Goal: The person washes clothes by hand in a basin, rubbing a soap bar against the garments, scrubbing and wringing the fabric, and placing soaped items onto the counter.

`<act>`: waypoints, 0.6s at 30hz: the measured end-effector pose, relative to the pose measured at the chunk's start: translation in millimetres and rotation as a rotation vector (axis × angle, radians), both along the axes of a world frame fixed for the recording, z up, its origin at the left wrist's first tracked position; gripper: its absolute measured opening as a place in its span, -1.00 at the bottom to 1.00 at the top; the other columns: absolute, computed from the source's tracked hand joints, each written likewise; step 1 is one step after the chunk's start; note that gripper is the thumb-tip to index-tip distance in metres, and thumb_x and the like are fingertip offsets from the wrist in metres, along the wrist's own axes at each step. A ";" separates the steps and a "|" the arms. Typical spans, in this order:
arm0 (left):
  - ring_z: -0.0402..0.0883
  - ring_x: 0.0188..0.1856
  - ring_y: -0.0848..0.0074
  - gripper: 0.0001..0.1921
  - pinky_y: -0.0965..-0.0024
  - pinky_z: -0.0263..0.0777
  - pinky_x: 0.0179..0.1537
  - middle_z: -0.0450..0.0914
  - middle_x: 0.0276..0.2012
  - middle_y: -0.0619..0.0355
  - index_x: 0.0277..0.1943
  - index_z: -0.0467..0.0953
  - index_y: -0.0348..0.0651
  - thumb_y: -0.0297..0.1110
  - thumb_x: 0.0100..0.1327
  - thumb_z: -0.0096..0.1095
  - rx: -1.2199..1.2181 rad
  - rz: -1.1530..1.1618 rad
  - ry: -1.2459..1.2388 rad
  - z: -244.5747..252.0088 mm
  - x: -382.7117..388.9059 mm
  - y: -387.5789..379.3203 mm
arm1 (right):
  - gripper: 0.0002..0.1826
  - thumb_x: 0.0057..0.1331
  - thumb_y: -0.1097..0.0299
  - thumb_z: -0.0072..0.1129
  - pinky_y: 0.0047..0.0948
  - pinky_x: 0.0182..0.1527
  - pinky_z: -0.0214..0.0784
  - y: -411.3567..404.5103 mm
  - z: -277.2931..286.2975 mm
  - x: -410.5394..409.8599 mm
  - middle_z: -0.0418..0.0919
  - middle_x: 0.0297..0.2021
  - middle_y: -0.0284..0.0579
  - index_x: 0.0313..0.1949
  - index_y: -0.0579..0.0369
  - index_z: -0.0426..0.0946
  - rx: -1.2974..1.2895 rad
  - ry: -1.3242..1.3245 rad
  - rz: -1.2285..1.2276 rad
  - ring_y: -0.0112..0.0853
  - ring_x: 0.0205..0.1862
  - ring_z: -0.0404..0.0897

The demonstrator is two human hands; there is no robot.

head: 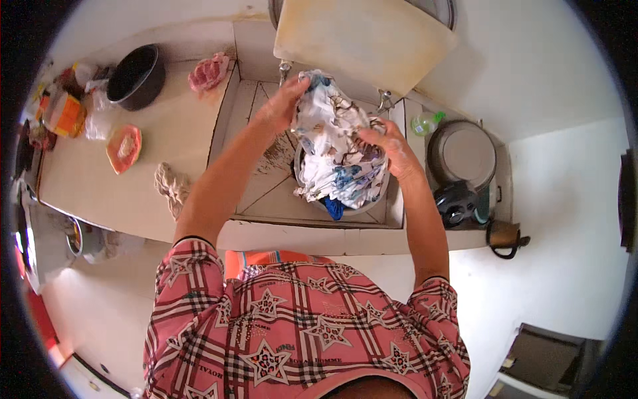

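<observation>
A bunched white cloth with blue and brown patterning spans both hands above a tiled sink. My left hand grips its upper left edge near a tap. On the other side, my right hand has hold of a fold at the right. The cloth's lower part drapes over a round basin standing in the sink, hiding most of it. A piece of dark blue fabric pokes out below, at the basin's front. Another tap projects behind my right hand.
A pale board leans above the sink. Left, the counter holds a black pot, a pink cloth, an orange-pink dish and a beige rag. Right stand a green-capped bottle, a large pan and a black lidded item.
</observation>
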State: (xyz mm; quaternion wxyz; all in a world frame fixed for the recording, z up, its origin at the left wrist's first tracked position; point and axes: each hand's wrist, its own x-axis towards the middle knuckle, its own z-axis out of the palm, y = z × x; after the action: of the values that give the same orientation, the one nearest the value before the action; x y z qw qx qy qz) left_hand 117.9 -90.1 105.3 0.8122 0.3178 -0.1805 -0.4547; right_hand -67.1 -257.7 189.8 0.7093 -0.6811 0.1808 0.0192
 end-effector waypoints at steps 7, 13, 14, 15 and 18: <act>-0.06 0.44 0.23 0.07 0.14 -0.15 0.39 0.03 0.39 -0.12 0.40 -0.05 -0.32 0.33 0.07 0.20 0.166 -0.235 -0.040 -36.5 -108.8 -14.8 | -0.68 0.20 0.24 0.24 -0.33 -0.08 0.46 -40.1 4.4 -0.2 0.62 -0.21 -0.13 -0.13 0.18 0.53 0.412 -0.171 -0.196 -0.34 -0.21 0.61; 0.48 0.05 0.35 -0.35 0.32 0.32 0.14 0.51 0.02 0.08 0.22 0.29 -0.29 -0.28 0.11 0.39 0.177 -0.112 0.002 -60.3 -68.5 -5.6 | -0.72 0.22 0.32 0.19 -0.25 -0.03 0.46 -59.9 19.8 -21.3 0.60 -0.17 -0.10 -0.11 0.18 0.49 0.239 -0.256 -0.432 -0.29 -0.16 0.60; 0.52 0.01 0.36 -0.44 0.35 0.39 0.08 0.54 -0.01 0.08 0.19 0.33 -0.28 -0.35 0.14 0.36 0.122 -0.080 0.140 -59.6 -59.1 -1.4 | -0.67 0.22 0.35 0.19 -0.23 -0.01 0.46 -55.3 25.9 -23.9 0.58 -0.13 -0.06 -0.05 0.20 0.46 0.255 -0.260 -0.371 -0.27 -0.12 0.60; 0.52 0.01 0.36 -0.44 0.35 0.39 0.08 0.54 -0.01 0.08 0.19 0.33 -0.28 -0.35 0.14 0.36 0.115 -0.079 0.142 -51.9 -52.3 -0.8 | -0.67 0.22 0.35 0.19 -0.23 -0.01 0.46 -53.5 30.9 -25.6 0.58 -0.13 -0.06 -0.05 0.20 0.46 0.247 -0.258 -0.369 -0.27 -0.12 0.60; 0.57 -0.01 0.38 -0.58 0.30 0.46 0.08 0.57 -0.03 0.07 0.11 0.39 -0.30 -0.31 0.24 0.25 0.337 0.083 0.111 -0.2 -40.2 7.8 | -0.61 0.23 0.37 0.16 -0.24 0.01 0.45 -50.1 43.3 -31.0 0.58 -0.09 -0.04 0.03 0.25 0.43 0.216 -0.244 -0.244 -0.27 -0.08 0.59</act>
State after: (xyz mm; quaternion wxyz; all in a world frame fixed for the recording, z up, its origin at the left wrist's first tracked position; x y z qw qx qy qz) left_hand 77.7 -82.4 105.0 0.7743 0.4309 -0.0432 -0.4613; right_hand -98.1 -307.8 233.1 0.7919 -0.5713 0.1717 -0.1301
